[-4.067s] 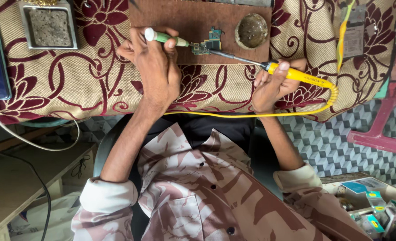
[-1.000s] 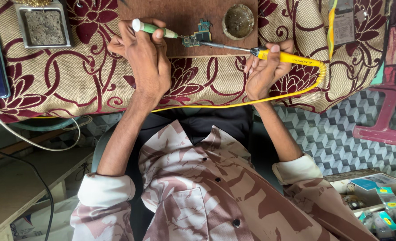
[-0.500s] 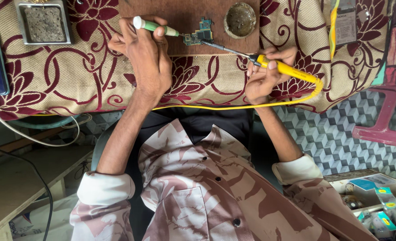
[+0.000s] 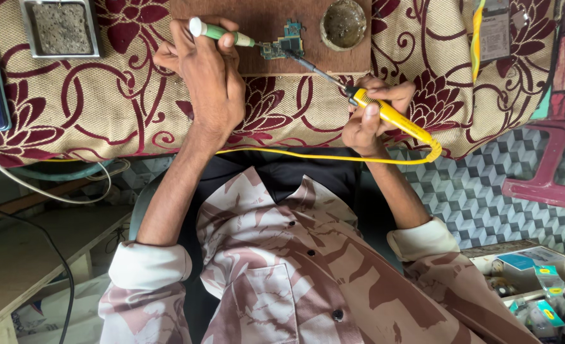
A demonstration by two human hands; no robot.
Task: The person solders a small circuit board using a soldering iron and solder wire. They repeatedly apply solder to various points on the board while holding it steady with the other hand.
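My left hand (image 4: 209,79) grips a green-handled tool (image 4: 222,33) with its metal tip on a small circuit board (image 4: 282,46). The board lies on a brown wooden board (image 4: 263,19). In my right hand (image 4: 371,111) is a yellow soldering iron (image 4: 390,114). Its thin dark tip reaches up and left to the circuit board's right edge. A yellow cable (image 4: 308,154) runs from the iron's rear across the cloth's front edge.
A maroon-and-beige floral cloth (image 4: 123,102) covers the table. A metal tray with a grey sponge (image 4: 59,28) sits at the far left and a round tin (image 4: 343,24) right of the circuit board. A box of small parts (image 4: 537,286) is at the lower right, a red plastic stool (image 4: 550,172) at the right.
The right hand has shifted a little to the left and down, and the iron's handle now slants more steeply. The left hand keeps the green tool on the circuit board.
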